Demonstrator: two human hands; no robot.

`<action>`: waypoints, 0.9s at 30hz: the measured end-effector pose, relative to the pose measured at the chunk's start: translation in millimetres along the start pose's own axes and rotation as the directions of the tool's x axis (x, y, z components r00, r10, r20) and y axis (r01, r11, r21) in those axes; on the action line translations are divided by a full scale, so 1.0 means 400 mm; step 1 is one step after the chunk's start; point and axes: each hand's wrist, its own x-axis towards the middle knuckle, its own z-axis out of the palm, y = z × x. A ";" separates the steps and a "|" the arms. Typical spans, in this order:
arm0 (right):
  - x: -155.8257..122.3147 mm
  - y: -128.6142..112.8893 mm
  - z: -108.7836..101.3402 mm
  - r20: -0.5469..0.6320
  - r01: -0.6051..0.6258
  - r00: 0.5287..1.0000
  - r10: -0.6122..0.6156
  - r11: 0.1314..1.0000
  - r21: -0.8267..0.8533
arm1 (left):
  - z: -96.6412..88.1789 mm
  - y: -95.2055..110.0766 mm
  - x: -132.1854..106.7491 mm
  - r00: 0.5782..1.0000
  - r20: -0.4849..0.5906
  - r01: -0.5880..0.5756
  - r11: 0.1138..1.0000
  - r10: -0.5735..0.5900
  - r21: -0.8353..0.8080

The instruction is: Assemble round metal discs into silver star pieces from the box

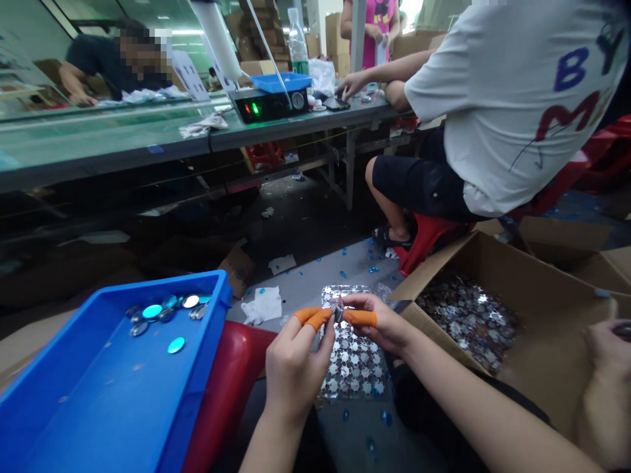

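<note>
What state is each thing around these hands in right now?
Left hand: orange finger cots on, pinching small silvery piece
Right hand: orange finger cot on, pinching it
Blue plastic tray: few round mirrored discs inside
Cardboard box: open, heaped with silvery pieces
Black bench unit: lights lit

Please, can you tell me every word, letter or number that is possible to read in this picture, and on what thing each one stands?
"B", in blue, on the white T-shirt of the seated person.
"M", in red, lower on the same T-shirt; the other marks near it are unclear.
Dial on the black device: too small to read.
Label on the plastic bottle: too blurred to read.
</note>
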 end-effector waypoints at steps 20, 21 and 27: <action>-0.006 -0.008 -0.004 0.015 -0.074 0.997 0.073 0.997 0.038 | 0.000 0.001 -0.006 0.996 0.058 -0.066 0.998 0.066 0.003; -0.006 -0.008 -0.004 0.016 -0.069 0.998 0.069 0.997 0.032 | -0.001 0.004 -0.005 0.995 0.073 -0.060 0.998 0.061 -0.011; -0.016 -0.020 0.002 0.099 -0.040 0.995 0.022 0.981 0.190 | -0.011 0.036 0.007 0.998 -0.049 -0.036 0.990 0.030 -0.133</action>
